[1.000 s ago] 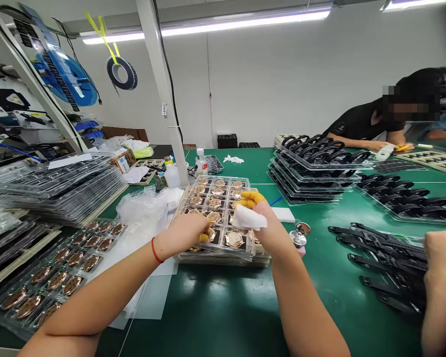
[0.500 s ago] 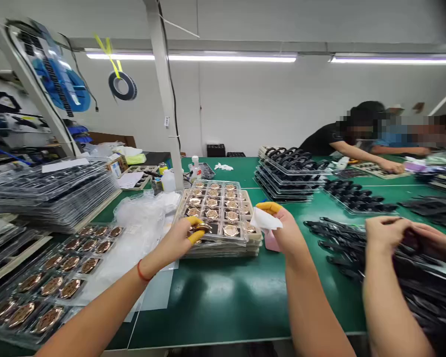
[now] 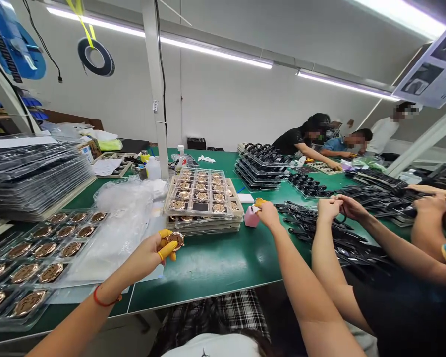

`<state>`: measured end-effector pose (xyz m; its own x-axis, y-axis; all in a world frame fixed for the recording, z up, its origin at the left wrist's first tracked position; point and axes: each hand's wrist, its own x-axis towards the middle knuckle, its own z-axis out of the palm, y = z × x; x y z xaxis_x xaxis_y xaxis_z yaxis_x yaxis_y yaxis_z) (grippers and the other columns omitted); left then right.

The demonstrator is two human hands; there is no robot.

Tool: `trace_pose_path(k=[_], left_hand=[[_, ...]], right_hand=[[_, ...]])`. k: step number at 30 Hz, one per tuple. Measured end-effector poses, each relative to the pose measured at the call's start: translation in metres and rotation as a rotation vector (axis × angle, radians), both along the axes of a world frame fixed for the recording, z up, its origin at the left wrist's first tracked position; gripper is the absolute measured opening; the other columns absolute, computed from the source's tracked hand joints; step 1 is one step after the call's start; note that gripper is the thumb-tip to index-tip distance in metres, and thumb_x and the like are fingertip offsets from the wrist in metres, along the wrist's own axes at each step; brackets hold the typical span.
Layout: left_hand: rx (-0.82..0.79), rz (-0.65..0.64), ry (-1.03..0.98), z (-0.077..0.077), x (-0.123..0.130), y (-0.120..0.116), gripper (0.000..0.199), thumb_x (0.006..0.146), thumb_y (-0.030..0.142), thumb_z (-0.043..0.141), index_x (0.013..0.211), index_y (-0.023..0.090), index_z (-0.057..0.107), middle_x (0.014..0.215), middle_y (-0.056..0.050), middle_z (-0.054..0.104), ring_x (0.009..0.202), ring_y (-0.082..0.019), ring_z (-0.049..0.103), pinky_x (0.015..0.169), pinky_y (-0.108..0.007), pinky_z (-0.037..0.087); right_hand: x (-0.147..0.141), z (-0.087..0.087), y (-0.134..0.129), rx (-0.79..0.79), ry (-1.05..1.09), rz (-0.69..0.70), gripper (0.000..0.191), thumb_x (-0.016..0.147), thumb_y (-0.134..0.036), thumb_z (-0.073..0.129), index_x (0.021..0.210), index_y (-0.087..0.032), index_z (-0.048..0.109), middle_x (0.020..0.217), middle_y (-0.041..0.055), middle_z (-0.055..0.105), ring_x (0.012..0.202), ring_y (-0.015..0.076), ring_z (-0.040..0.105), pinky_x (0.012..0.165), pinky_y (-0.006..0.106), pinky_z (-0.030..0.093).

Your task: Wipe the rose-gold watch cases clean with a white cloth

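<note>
My left hand [image 3: 154,253], with yellow finger cots, pinches a rose-gold watch case [image 3: 177,240] above the green bench, in front of the stacked trays. The clear tray [image 3: 227,214] on top holds rows of similar watch cases, with one dark pocket in its front row. Off to the right, my right hand [image 3: 269,216] is closed on a white wipe [image 3: 255,208], mostly hidden by the fingers. It is at the top of a small pink bottle [image 3: 250,218]; whether it touches the bottle, I cannot tell.
More watch cases lie in trays [image 3: 26,271] at left, beside clear plastic bags [image 3: 124,218] and a tall tray stack [image 3: 33,183]. Black straps [image 3: 319,233] spread at right, near a co-worker's hands [image 3: 340,207]. Stacked trays [image 3: 262,171] of black parts stand behind.
My left hand has drawn the watch case back from the tray toward me. My right hand has moved with the wipe to the pink bottle. The view has swung right and tilted.
</note>
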<state>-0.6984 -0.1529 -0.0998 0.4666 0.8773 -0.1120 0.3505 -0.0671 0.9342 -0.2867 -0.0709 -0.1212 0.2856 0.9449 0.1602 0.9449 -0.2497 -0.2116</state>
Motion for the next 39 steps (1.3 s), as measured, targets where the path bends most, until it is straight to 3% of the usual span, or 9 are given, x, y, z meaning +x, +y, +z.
trace_pose_path(k=[7, 10, 13, 16, 19, 23, 27, 34, 39], left_hand=[[-0.147, 0.027, -0.094, -0.03, -0.005, -0.016, 0.054, 0.078, 0.062, 0.058, 0.104, 0.015, 0.054, 0.072, -0.002, 0.063, 0.054, -0.009, 0.047, 0.052, -0.021, 0.036], [-0.116, 0.007, -0.117, -0.034, 0.002, -0.025, 0.051, 0.081, 0.058, 0.057, 0.107, 0.014, 0.054, 0.075, -0.003, 0.062, 0.057, -0.01, 0.05, 0.051, -0.02, 0.034], [-0.062, 0.013, -0.127, -0.031, 0.014, -0.04, 0.045, 0.084, 0.053, 0.057, 0.107, 0.014, 0.055, 0.082, -0.006, 0.063, 0.065, -0.013, 0.055, 0.051, -0.021, 0.035], [-0.001, 0.016, -0.147, -0.028, 0.025, -0.059, 0.038, 0.085, 0.048, 0.057, 0.102, 0.015, 0.059, 0.09, -0.006, 0.064, 0.072, -0.014, 0.056, 0.06, -0.023, 0.041], [0.04, -0.001, -0.157, -0.029, 0.033, -0.076, 0.032, 0.087, 0.044, 0.057, 0.099, 0.015, 0.063, 0.092, -0.005, 0.064, 0.075, -0.014, 0.056, 0.068, -0.025, 0.043], [0.207, -0.042, 0.043, -0.029, 0.038, -0.081, 0.029, 0.094, 0.039, 0.044, 0.096, 0.016, 0.061, 0.083, -0.003, 0.062, 0.068, -0.013, 0.054, 0.06, -0.023, 0.04], [0.289, -0.075, 0.206, -0.035, 0.044, -0.054, 0.018, 0.091, 0.028, 0.045, 0.086, 0.016, 0.057, 0.071, 0.0, 0.058, 0.057, -0.011, 0.047, 0.055, -0.023, 0.034], [0.342, -0.168, 0.323, -0.063, 0.054, 0.023, 0.016, 0.086, 0.019, 0.044, 0.072, 0.017, 0.053, 0.066, -0.002, 0.057, 0.056, -0.013, 0.048, 0.054, -0.024, 0.031], [0.443, -0.259, 0.324, -0.092, 0.065, 0.048, 0.025, 0.092, 0.026, 0.04, 0.076, 0.016, 0.057, 0.072, -0.008, 0.061, 0.066, -0.02, 0.056, 0.061, -0.029, 0.039]], right_hand=[[0.004, -0.006, 0.0, 0.021, 0.035, -0.058, 0.026, 0.093, -0.033, 0.057, 0.111, -0.016, 0.061, 0.118, 0.0087, 0.062, 0.105, 0.0216, 0.06, 0.092, 0.044, 0.05], [0.002, -0.001, -0.004, 0.117, 0.165, -0.081, 0.025, 0.092, -0.032, 0.059, 0.109, -0.015, 0.062, 0.115, 0.0079, 0.062, 0.104, 0.0214, 0.06, 0.092, 0.045, 0.05], [-0.009, 0.009, -0.024, 0.263, 0.357, -0.051, 0.025, 0.091, -0.031, 0.056, 0.108, -0.013, 0.062, 0.111, 0.0114, 0.064, 0.104, 0.0245, 0.06, 0.091, 0.046, 0.048], [-0.042, 0.011, -0.065, 0.346, 0.604, 0.111, 0.033, 0.089, -0.033, 0.05, 0.11, -0.012, 0.063, 0.105, 0.0157, 0.067, 0.097, 0.0269, 0.063, 0.083, 0.041, 0.05], [-0.094, 0.005, -0.113, 0.279, 0.826, 0.388, 0.031, 0.081, -0.04, 0.058, 0.097, -0.017, 0.07, 0.089, 0.0097, 0.072, 0.083, 0.0228, 0.066, 0.073, 0.035, 0.052], [-0.154, -0.003, -0.147, 0.155, 0.997, 0.668, 0.022, 0.074, -0.038, 0.068, 0.086, -0.021, 0.073, 0.087, 0.0055, 0.072, 0.081, 0.0205, 0.065, 0.073, 0.033, 0.052], [-0.178, -0.014, -0.131, 0.08, 1.021, 0.847, 0.017, 0.074, -0.023, 0.069, 0.09, -0.024, 0.073, 0.09, 0.0041, 0.069, 0.082, 0.0185, 0.061, 0.075, 0.032, 0.048], [-0.173, -0.032, -0.06, -0.029, 1.113, 0.684, 0.009, 0.072, -0.024, 0.072, 0.08, -0.024, 0.074, 0.079, 0.0025, 0.067, 0.079, 0.0196, 0.057, 0.073, 0.033, 0.043], [-0.161, -0.05, -0.029, -0.22, 1.298, 0.619, 0.017, 0.073, -0.036, 0.07, 0.075, -0.021, 0.075, 0.074, 0.0023, 0.068, 0.072, 0.0172, 0.06, 0.068, 0.031, 0.048]])
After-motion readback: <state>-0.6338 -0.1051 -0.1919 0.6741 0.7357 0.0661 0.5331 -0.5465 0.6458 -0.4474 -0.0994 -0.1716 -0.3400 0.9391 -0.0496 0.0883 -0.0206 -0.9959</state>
